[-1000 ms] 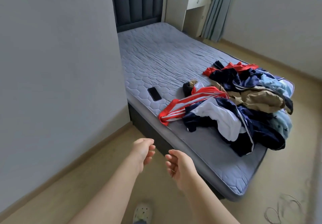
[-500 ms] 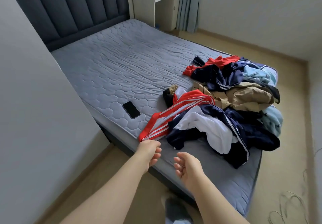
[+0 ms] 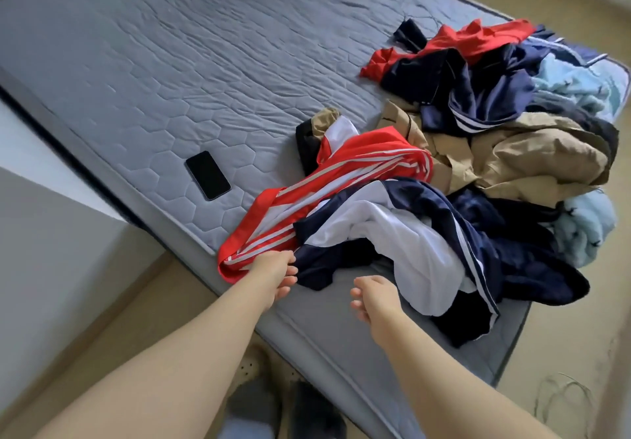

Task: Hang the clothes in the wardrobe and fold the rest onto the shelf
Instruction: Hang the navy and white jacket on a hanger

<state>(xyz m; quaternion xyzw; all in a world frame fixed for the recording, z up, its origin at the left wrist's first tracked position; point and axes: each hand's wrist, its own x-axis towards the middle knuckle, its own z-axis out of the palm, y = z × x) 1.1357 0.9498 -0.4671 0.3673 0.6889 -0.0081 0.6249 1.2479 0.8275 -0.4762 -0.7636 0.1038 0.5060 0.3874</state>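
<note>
At bed near edge: pile heaped on mattress, apparently nothing hung or folded yet. Step: first pick-up. Left hand at end of red top, fingers curled, touching it; pinching or not, cannot tell. Right hand loosely curled, empty, just beside navy top. Next: grip red top, pull free of pile. Versus earlier: hands off floor side, now over bed; view closer.

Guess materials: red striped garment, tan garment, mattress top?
Red striped garment: smooth synthetic knit, probably polyester; slight sheen, soft drape.
Tan garment: matte woven cloth, maybe cotton; stiff crumpled creases.
Mattress top: quilted grey textile, matte; stitched hexagons.
</note>
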